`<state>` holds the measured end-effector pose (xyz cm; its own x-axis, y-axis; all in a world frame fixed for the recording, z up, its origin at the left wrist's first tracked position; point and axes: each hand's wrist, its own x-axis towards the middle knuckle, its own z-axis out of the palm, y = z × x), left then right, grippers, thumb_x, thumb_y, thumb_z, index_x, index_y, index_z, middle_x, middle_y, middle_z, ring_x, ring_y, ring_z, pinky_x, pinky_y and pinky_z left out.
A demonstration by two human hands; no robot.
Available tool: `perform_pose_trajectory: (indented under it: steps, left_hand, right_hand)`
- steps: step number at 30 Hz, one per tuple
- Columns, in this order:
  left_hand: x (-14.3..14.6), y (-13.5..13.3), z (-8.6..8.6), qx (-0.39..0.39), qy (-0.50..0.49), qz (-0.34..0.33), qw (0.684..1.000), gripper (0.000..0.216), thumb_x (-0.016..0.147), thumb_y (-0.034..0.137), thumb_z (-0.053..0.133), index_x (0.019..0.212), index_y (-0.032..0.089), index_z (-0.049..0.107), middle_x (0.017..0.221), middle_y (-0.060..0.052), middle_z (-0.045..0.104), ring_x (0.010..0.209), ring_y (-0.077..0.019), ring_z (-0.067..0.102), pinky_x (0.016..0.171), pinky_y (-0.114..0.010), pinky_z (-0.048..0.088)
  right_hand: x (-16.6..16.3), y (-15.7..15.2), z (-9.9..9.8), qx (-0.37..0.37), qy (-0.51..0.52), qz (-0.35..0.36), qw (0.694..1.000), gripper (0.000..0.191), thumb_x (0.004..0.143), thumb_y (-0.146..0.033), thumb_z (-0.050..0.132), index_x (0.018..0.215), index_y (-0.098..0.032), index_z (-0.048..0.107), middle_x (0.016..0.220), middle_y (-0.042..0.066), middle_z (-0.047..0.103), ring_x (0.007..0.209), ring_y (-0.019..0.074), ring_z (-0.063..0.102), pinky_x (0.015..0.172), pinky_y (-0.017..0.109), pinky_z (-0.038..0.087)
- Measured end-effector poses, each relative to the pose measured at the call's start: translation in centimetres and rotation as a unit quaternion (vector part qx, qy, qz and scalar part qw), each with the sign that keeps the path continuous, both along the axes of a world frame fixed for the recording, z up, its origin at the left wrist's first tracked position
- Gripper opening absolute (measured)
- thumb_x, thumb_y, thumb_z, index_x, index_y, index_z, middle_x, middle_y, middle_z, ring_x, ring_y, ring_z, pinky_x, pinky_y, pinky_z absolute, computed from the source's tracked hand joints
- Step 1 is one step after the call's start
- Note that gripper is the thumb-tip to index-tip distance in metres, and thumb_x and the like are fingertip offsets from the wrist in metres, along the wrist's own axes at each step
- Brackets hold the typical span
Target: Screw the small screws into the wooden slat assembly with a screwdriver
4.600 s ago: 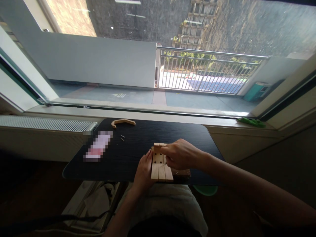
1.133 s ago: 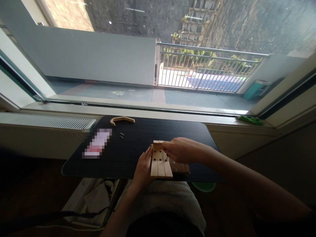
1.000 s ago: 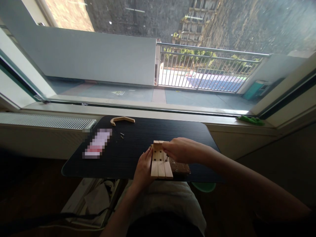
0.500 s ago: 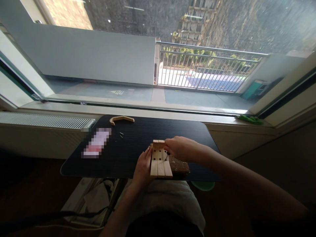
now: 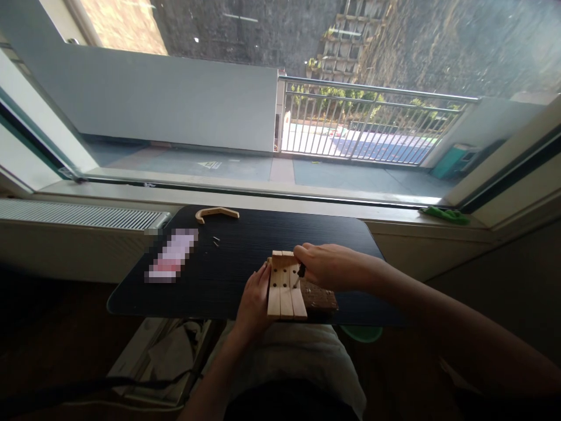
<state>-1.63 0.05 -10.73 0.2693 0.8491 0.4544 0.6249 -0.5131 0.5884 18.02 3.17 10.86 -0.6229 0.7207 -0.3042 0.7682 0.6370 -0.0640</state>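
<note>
Daylight from a wide window [image 5: 245, 99] fills the upper part of the frame, above a black table [image 5: 245, 251]. At the left edge stands a white radiator [image 5: 83, 219]. At the lower left, below the tabletop, a pale open box [image 5: 137, 352] holds what looks like a white sheet [image 5: 170, 355]; its other contents are too dark to tell. On the table's left side lie a pixelated item [image 5: 173, 257], a hooked wooden piece [image 5: 217, 213] and small metal screws [image 5: 216, 241].

Just below the centre, the left hand [image 5: 254, 292] lays its fingers along the left side of a slatted wooden piece [image 5: 284, 299] with dark holes; whether its thumb grips underneath cannot be told. The wood looks stiff, light and fairly smooth, and its long side edges seem the best hold. Right of it, the right hand [image 5: 324, 263] has its fingers curled around a slim tool [image 5: 301, 270], its tip at a hole by the right edge. Beside the slats sits a brown block [image 5: 321, 297]. Below the table shows a round green object [image 5: 363, 334], perhaps a basin, its inside hidden. On the right of the sill lies a green cloth [image 5: 446, 215].
</note>
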Motion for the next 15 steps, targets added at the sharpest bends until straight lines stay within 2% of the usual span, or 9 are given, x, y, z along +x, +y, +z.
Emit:
perform_pose_trajectory:
  steps: [5,10,15]
  left_hand:
    - [0.0,0.04,0.02,-0.007,-0.004,0.002,1.0,0.083,0.077,0.03,0.062,0.153,0.011,0.034,0.152,-0.023,0.046,0.139,-0.0383,0.046,0.113,-0.059,0.039]
    - [0.11,0.03,0.06,-0.007,0.0,0.009,1.0,0.081,0.077,0.028,0.06,0.152,0.01,0.034,0.152,-0.023,0.046,0.138,-0.0376,0.047,0.112,-0.059,0.04]
    - [-0.01,0.09,-0.14,-0.004,0.0,0.004,1.0,0.081,0.077,0.029,0.06,0.152,0.011,0.036,0.15,-0.022,0.049,0.138,-0.0371,0.047,0.112,-0.058,0.04]
  right_hand:
    - [0.31,0.41,0.23,-0.001,0.014,0.042,0.999,0.024,0.092,-0.009,0.046,0.107,-0.016,0.064,0.101,0.009,0.067,0.08,0.0192,0.065,0.063,0.029,0.04]
    - [0.1,0.62,0.81,-0.014,-0.008,0.068,0.998,0.029,0.09,-0.007,0.051,0.11,-0.018,0.067,0.1,0.01,0.07,0.082,0.0218,0.066,0.064,0.03,0.041]
    - [-0.37,0.38,0.72,-0.013,-0.013,0.062,0.998,0.04,0.083,0.0,0.053,0.116,-0.018,0.066,0.102,0.012,0.072,0.085,0.024,0.068,0.065,0.031,0.044]
